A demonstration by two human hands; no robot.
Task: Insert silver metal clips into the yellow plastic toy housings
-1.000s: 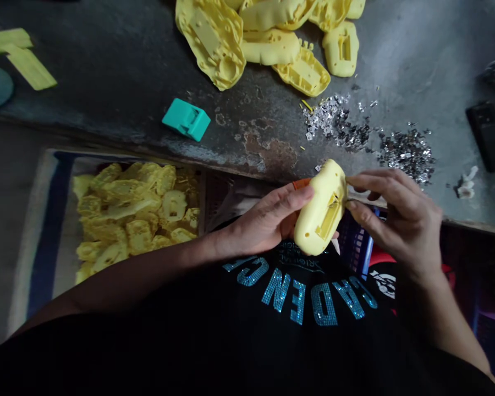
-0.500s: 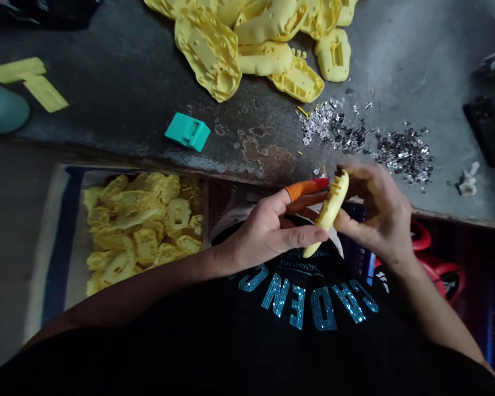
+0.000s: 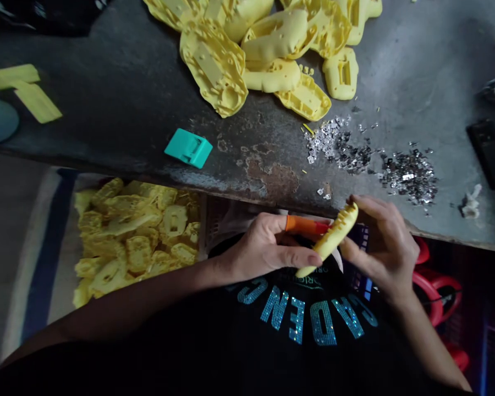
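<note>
My left hand (image 3: 268, 247) grips a yellow plastic shell (image 3: 334, 236) with the thumb on its near side; an orange and red finger cot covers one finger behind it. The shell is seen edge-on and tilted, with small teeth along its upper edge. My right hand (image 3: 383, 247) is curled round the shell's upper end, fingertips at the tip and thumb close to its side. Whether a small piece sits between those fingers is hidden. Just beyond the hands, small shiny metal clips (image 3: 412, 173) lie in loose piles on the grey workbench (image 3: 127, 99).
More yellow shells (image 3: 214, 69) are heaped at the back of the bench. A turquoise block (image 3: 188, 148) lies near the front edge. Below left, a box holds many yellow parts (image 3: 138, 236). At right are a black phone-like object (image 3: 489, 154) and a crumpled white scrap (image 3: 471, 202).
Both hands and the shell sit slightly lower in view, and the shell leans further to the right. The bench scene has also shifted downward as the camera moved.
</note>
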